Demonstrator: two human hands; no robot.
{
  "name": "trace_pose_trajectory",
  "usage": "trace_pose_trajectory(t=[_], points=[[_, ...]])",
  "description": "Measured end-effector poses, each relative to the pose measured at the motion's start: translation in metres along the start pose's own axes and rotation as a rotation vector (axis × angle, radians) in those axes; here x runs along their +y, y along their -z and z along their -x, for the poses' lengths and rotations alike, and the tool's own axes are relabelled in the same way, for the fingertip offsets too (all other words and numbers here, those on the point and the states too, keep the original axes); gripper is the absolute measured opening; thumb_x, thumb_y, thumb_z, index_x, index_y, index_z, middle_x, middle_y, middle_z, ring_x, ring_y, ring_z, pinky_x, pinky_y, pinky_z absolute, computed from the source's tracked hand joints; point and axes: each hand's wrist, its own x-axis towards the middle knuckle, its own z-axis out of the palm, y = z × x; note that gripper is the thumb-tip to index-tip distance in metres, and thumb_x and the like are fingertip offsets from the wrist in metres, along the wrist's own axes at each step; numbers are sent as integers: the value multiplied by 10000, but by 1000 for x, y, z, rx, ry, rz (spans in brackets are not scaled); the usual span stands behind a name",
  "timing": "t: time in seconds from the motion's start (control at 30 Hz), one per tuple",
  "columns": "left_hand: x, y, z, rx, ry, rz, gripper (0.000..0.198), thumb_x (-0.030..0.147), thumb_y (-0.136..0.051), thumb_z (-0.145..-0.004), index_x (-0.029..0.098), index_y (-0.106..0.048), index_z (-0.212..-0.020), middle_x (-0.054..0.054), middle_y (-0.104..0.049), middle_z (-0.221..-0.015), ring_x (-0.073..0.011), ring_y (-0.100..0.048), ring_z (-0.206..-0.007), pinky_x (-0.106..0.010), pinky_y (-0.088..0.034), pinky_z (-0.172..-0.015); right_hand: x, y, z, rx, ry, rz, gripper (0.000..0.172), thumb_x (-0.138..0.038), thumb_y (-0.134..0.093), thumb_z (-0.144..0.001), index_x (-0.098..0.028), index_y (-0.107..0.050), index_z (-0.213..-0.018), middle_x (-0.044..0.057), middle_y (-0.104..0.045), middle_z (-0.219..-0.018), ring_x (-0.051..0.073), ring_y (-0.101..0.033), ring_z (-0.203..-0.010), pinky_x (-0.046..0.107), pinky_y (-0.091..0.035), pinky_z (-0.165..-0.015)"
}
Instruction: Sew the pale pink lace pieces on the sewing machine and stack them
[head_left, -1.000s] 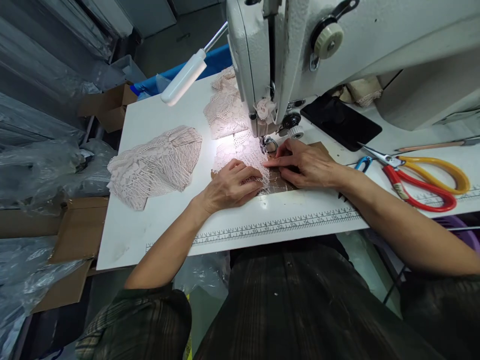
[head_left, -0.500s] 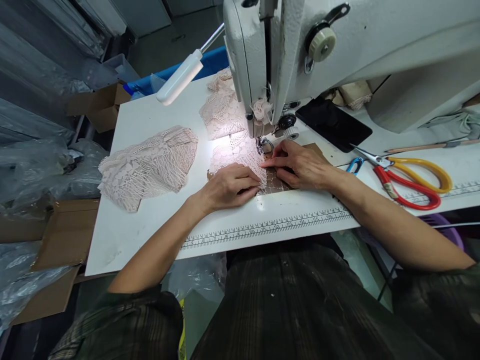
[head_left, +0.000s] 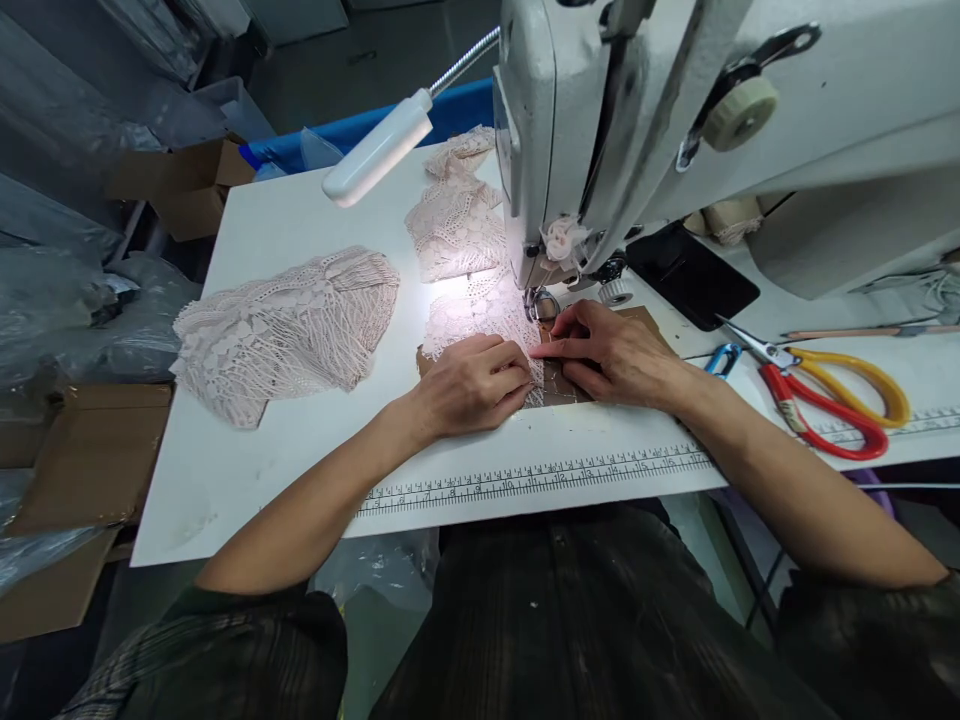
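Observation:
Pale pink lace fabric point(head_left: 480, 315) lies under the needle area of the sewing machine point(head_left: 551, 200), lit by a lamp. My left hand point(head_left: 480, 385) is closed at the near edge of the lace, fingers curled and pressed together on it. From the other side my right hand point(head_left: 611, 355) pinches at the lace's right edge, its index finger pointing left and nearly meeting the left fingertips. Beneath the lace and the right fingers is a brown sheet point(head_left: 559, 385). The tips of several fingers are hidden.
A folded lace piece point(head_left: 300, 330) lies left on the white table point(head_left: 255, 500). More lace point(head_left: 457, 220) is bunched behind. On the right are a black phone point(head_left: 694, 275), scissors point(head_left: 825, 390) with red and yellow handles, and a blue tool point(head_left: 722, 360). A lamp point(head_left: 379, 150) hangs overhead.
The camera view has shifted slightly, moving the machine rightward in the picture. Both hands keep nearly the same places on the lace; the left fingers look a little more curled.

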Motion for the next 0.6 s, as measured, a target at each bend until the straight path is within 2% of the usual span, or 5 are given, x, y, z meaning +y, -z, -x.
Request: trace_pose_trajectory(t=[0.23, 0.47, 0.6], points=[[1, -4, 2, 23, 60, -48, 141, 138, -582, -964, 156, -675, -860, -58, -729, -894, -159, -658, -754, -319, -555, -671, -1, -3, 0, -36, -76, 87, 368, -259, -536, -939, -289, -755, -1233, 116, -619, -1125, 233, -599, -963, 334, -495, -734], [-4, -9, 3, 53, 98, -33, 108, 131, -571, -972, 169, -653, -912, -62, -733, -928, -178, -678, -808, -374, -580, -764, -2, -4, -4, -93, -163, 129, 400, -318, -502, -972, -297, -686, -1325, 121, -603, -1110, 238, -574, -911, 338, -463, -691], [-6, -11, 3, 47, 120, -21, 95, 152, -567, -974, 181, -643, -925, -55, -736, -947, -183, -683, -841, -389, -576, -801, -1, -7, -3, -61, -171, 132, 413, -354, -486, -983, -280, -668, -1347, 130, -609, -1097, 252, -585, -914, 344, -472, -681]])
